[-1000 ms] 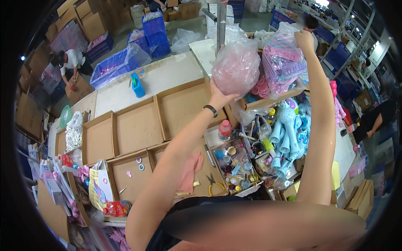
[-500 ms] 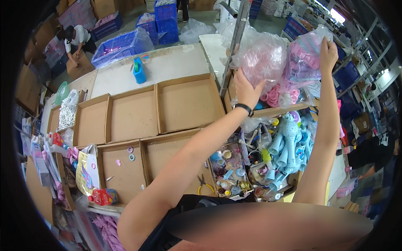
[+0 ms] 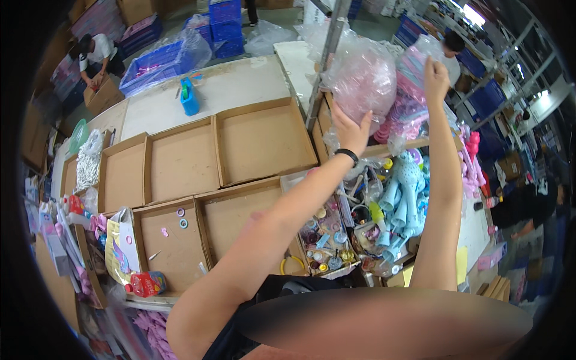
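My left hand (image 3: pixel 353 131) presses against the lower side of a bulging clear plastic bag (image 3: pixel 363 75) with pale pink contents. Its thumb stands apart, and the bag partly covers the fingers. To the right, my raised right hand (image 3: pixel 437 81) is closed on the gathered top of another clear bag (image 3: pixel 410 75), packed with pink and purple pieces. Both bags are over a cardboard bin at the back right. Just in front of that bin lies a heap of light blue plastic doll-like parts (image 3: pixel 408 186).
Shallow cardboard trays (image 3: pixel 261 144) cover the table's middle and left. Yellow-handled pliers (image 3: pixel 292 264) lie near its front edge, beside small jars (image 3: pixel 333 261). A metal post (image 3: pixel 327 60) rises left of the bags. A blue tape dispenser (image 3: pixel 189 99) stands farther back. Other people work nearby.
My right hand has moved left with its bag, toward the pale pink one. My left hand stays against its bag, with the thumb drawn lower. The whole view has shifted slightly.
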Available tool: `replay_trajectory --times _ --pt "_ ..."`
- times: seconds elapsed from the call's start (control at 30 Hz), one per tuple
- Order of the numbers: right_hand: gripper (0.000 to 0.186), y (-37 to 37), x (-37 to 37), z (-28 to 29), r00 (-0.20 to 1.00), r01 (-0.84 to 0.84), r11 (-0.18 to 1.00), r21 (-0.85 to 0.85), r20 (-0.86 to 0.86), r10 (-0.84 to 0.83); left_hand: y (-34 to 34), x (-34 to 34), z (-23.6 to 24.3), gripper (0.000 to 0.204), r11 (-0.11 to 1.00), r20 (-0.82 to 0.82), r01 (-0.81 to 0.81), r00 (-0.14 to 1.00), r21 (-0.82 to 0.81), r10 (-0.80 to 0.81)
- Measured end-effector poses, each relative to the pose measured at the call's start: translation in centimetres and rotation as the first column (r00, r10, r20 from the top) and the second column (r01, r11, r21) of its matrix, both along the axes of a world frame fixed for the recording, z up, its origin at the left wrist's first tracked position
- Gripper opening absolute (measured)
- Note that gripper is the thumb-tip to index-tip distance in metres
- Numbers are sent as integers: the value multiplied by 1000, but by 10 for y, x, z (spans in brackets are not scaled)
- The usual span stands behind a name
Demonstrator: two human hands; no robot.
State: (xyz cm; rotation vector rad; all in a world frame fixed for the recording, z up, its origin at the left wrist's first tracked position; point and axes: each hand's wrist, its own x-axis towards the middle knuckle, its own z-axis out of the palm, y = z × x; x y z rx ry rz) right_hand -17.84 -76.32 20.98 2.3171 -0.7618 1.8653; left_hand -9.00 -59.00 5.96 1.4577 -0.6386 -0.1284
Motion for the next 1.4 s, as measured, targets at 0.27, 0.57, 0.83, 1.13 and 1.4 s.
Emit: replay_trajectory --times 0.27,0.57,0.83,1.13,1.4 --pt "38 18 -12 -9 932 263 962 76 -280 -232 119 71 -52 73 928 82 353 935 -118 -346" --pt "44 106 -12 26 912 354 913 -202 -140 -385 508 33 -173 25 799 -255 78 962 597 96" --pt "23 361 63 -228 560 -468 609 640 -318 765 587 -4 -188 23 722 -141 44 987 691 74" --pt "24 447 97 -379 604 -89 555 827 -398 691 598 26 -160 22 697 253 106 884 709 -393" --pt "21 422 71 -294 658 80 785 614 -624 421 572 47 -208 15 681 351 89 804 727 -480"
